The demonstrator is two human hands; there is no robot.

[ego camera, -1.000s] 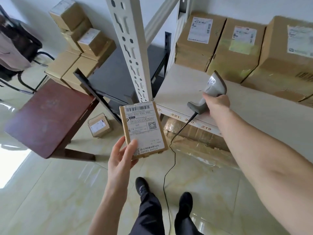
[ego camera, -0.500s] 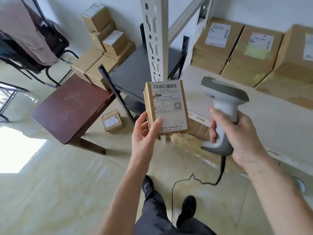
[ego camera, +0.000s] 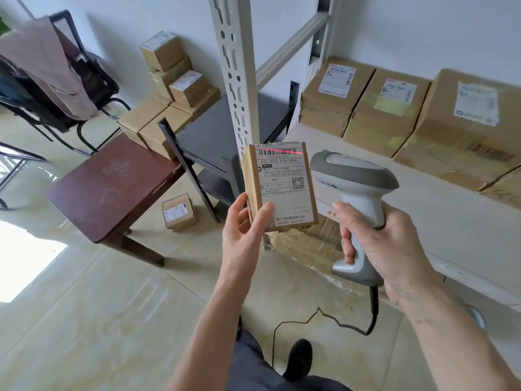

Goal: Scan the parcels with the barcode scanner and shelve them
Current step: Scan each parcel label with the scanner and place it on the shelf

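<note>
Small parcel (ego camera: 279,187) was upright in front of rack post, red scan line across its barcode. L hand (ego camera: 248,230) pinched its lower edge; R hand (ego camera: 377,244) gripped scanner (ego camera: 355,198). Scan underway, shelving still left. 3 boxes (ego camera: 386,105) already on shelf (ego camera: 423,210); more waited by table (ego camera: 112,182).

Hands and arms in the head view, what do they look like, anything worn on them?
Both are bare: the left hand and right hand wear no gloves, rings or watch, and both forearms show no sleeves up to the frame edge. Nails are short and unpainted.
</note>
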